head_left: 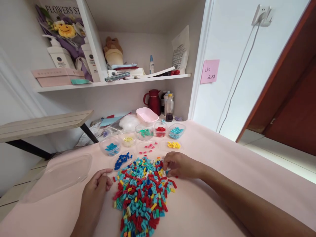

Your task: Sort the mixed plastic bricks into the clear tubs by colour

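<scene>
A heap of small mixed bricks (142,192), red, light blue, yellow and green, lies on the pink table (209,184). My right hand (179,164) rests at the heap's far right edge, fingertips pinched down among the bricks; whether it holds one is hidden. My left hand (95,191) lies loosely curled on the table just left of the heap, with nothing visible in it. Beyond the heap stand small clear tubs and lids with sorted bricks: dark blue (122,160), blue (111,147), pale yellow (128,140), green (145,132), red (160,130), light blue (176,131), yellow (173,144), pink (146,148).
A large clear lid (61,176) lies at the left. A pink tub (147,115), a dark red jug (153,101) and bottles (169,107) stand at the back under a cluttered shelf (111,82). A wooden bench (41,123) is at the left, a door (291,98) at the right.
</scene>
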`<act>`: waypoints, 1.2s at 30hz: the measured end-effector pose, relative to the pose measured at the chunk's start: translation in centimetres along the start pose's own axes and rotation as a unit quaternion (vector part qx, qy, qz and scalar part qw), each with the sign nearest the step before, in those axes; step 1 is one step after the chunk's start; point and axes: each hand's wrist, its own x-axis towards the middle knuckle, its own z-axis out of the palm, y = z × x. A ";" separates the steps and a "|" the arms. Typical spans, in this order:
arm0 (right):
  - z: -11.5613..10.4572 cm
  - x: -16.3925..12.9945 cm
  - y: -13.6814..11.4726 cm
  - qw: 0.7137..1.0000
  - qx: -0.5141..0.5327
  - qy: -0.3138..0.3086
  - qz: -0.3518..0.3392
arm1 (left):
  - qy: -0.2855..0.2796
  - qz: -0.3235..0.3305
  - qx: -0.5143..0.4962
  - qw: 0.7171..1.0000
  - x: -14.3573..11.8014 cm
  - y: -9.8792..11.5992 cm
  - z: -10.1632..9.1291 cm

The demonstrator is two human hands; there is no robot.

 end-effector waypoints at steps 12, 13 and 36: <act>1.0 0.5 1.6 0.962 0.246 0.020 0.119 | 0.007 0.007 0.002 1.000 -0.1 0.2 0.1; 0.9 0.5 1.5 0.958 0.257 0.020 0.128 | 0.007 0.007 0.002 1.000 -0.1 0.2 0.1; -3.4 6.4 -3.0 0.969 0.207 0.054 0.122 | 0.021 0.035 -0.047 0.998 -0.3 -1.0 0.3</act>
